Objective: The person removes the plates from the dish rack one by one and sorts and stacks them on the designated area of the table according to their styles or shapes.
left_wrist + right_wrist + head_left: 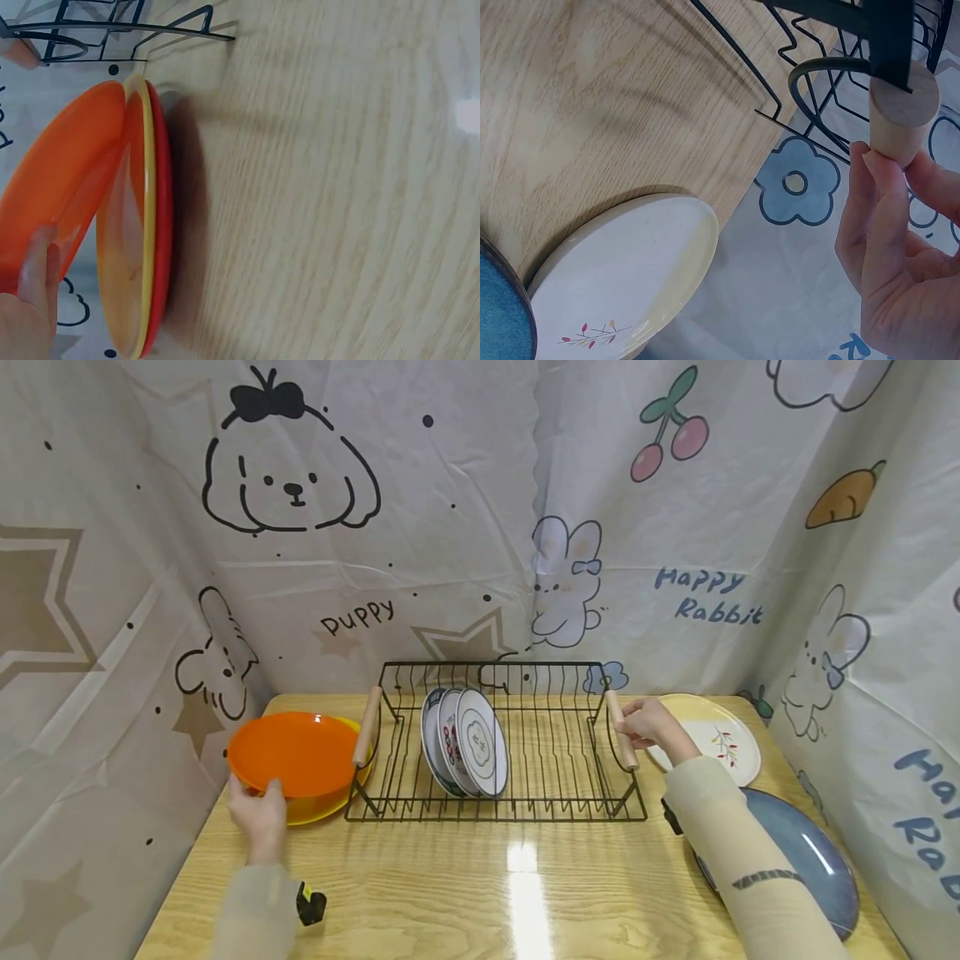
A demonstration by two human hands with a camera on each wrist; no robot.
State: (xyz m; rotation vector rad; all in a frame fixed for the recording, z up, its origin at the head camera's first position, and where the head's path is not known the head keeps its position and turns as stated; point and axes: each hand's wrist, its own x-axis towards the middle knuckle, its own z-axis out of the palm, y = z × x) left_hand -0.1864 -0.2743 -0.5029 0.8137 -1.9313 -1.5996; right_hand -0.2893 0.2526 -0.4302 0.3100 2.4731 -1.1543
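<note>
An orange plate (pixel 296 752) is tilted up at the left, its near edge pinched by my left hand (pixel 258 814). Beneath it lies a yellow plate (pixel 120 255), and a red plate (pixel 161 225) shows under that one in the left wrist view. My right hand (pixel 651 727) holds the right wooden handle (pixel 621 731) of a black wire dish rack (pixel 555 810), thumb and fingertips around it in the right wrist view. Several patterned white plates (pixel 480 743) stand on edge in the rack's left half.
Right of the rack lies a white and pale yellow plate (pixel 738 727) with a sprig design. A blue plate (pixel 817 868) sits nearer, partly behind my right sleeve. Printed curtains (pixel 450 485) close off the back and sides of the wooden table (pixel 420 885).
</note>
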